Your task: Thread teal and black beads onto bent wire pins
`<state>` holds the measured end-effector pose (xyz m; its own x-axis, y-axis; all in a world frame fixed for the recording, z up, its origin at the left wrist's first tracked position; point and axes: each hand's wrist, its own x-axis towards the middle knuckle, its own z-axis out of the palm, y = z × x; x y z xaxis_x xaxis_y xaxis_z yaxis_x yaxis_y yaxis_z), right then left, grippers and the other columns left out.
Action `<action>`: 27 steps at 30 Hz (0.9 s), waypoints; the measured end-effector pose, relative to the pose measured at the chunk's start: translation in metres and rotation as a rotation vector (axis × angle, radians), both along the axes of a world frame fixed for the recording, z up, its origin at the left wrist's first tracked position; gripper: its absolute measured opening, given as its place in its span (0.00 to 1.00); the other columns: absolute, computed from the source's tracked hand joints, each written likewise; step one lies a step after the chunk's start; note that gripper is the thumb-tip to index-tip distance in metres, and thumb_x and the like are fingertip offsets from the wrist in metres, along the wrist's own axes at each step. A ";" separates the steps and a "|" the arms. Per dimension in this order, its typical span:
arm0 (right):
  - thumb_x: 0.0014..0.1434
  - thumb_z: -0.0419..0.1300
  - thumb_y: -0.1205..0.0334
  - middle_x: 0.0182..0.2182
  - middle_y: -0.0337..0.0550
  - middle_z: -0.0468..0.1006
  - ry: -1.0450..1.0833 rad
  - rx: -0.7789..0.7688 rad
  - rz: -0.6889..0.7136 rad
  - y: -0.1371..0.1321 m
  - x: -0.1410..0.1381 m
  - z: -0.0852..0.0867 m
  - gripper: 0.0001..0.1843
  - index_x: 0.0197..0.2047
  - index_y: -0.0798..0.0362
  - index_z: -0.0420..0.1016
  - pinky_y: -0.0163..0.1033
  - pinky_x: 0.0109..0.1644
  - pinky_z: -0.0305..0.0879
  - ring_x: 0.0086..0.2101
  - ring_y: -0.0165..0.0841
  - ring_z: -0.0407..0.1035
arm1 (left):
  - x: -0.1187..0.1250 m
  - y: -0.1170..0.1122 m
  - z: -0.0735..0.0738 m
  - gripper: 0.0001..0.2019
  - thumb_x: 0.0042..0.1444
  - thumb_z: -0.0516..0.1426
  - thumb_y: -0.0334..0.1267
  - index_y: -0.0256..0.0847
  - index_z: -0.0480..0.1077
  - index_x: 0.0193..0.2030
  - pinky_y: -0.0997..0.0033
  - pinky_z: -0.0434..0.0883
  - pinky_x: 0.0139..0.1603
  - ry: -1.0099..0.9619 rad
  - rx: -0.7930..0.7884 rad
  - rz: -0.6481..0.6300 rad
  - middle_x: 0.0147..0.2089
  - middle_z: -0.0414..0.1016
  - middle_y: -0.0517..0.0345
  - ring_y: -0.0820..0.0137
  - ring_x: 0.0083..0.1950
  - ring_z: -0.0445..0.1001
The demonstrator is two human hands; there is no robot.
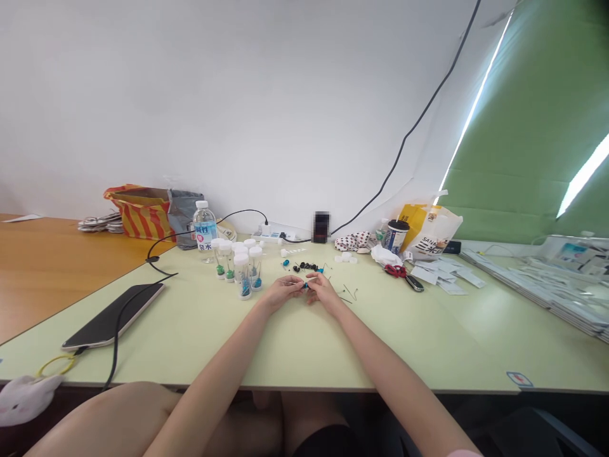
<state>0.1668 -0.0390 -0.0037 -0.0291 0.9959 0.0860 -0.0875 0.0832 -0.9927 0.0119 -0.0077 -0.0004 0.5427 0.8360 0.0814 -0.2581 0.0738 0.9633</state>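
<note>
My left hand (283, 293) and my right hand (323, 289) meet over the pale green table (333, 346). Between their fingertips is a small blue wire-leaded component (305, 286), seemingly pinched by both, with a thin lead towards my left hand. Just beyond lie several black components (304, 267), a loose blue one (286, 263) and bent wire leads (349, 293). Left of my left hand stand several clear capped vials (242, 276) holding blue and green components.
Behind the vials stands a water bottle (205, 230). A phone (111, 316) and black cable lie at the left. To the right are red-handled scissors (396, 271), white paper slips (438, 275), a cup (396, 236) and a yellow-and-white bag (429, 230). A power strip (273, 235) sits by the wall.
</note>
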 end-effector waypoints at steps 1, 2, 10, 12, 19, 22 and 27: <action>0.47 0.57 0.60 0.26 0.36 0.65 -0.001 -0.001 0.008 0.000 0.000 0.000 0.13 0.38 0.50 0.63 0.33 0.21 0.67 0.24 0.27 0.64 | 0.000 0.000 0.000 0.14 0.39 0.65 0.39 0.34 0.72 0.32 0.68 0.66 0.42 0.013 0.002 -0.010 0.29 0.74 0.55 0.73 0.32 0.72; 0.47 0.56 0.61 0.25 0.35 0.65 -0.006 0.000 0.019 0.000 0.001 0.000 0.13 0.38 0.50 0.63 0.33 0.20 0.66 0.23 0.26 0.63 | 0.000 -0.001 0.001 0.14 0.39 0.64 0.39 0.34 0.72 0.32 0.68 0.66 0.42 0.027 0.007 -0.021 0.29 0.74 0.55 0.73 0.32 0.72; 0.52 0.53 0.56 0.22 0.34 0.65 -0.037 -0.009 -0.001 0.004 0.000 -0.005 0.11 0.38 0.50 0.63 0.33 0.19 0.65 0.20 0.26 0.62 | 0.000 -0.002 0.002 0.13 0.40 0.64 0.40 0.34 0.72 0.32 0.67 0.66 0.43 0.039 0.028 -0.013 0.32 0.74 0.54 0.71 0.35 0.72; 0.50 0.55 0.56 0.26 0.36 0.66 -0.018 0.006 -0.011 0.004 0.000 -0.005 0.11 0.38 0.50 0.63 0.33 0.20 0.66 0.22 0.26 0.64 | 0.000 0.000 0.000 0.13 0.39 0.64 0.39 0.34 0.72 0.31 0.67 0.66 0.43 0.013 0.015 0.009 0.31 0.74 0.55 0.71 0.35 0.72; 0.52 0.53 0.59 0.19 0.32 0.63 -0.055 -0.012 0.028 0.004 0.000 -0.005 0.10 0.39 0.50 0.62 0.33 0.17 0.64 0.17 0.25 0.60 | -0.001 -0.002 0.002 0.15 0.41 0.63 0.40 0.33 0.72 0.34 0.65 0.66 0.44 0.046 0.040 -0.063 0.32 0.75 0.52 0.70 0.35 0.72; 0.53 0.52 0.57 0.21 0.34 0.64 -0.044 -0.028 0.000 0.004 0.000 -0.005 0.10 0.38 0.50 0.62 0.34 0.18 0.65 0.19 0.25 0.61 | 0.000 -0.001 0.001 0.14 0.41 0.64 0.40 0.34 0.72 0.33 0.66 0.66 0.44 0.021 0.033 -0.038 0.32 0.75 0.53 0.70 0.35 0.72; 0.48 0.57 0.59 0.26 0.35 0.66 -0.017 0.016 0.006 0.002 0.000 -0.003 0.13 0.38 0.50 0.63 0.33 0.20 0.66 0.22 0.25 0.63 | -0.001 0.001 -0.002 0.13 0.41 0.64 0.39 0.34 0.71 0.33 0.68 0.66 0.42 0.013 0.007 -0.007 0.31 0.74 0.54 0.72 0.33 0.72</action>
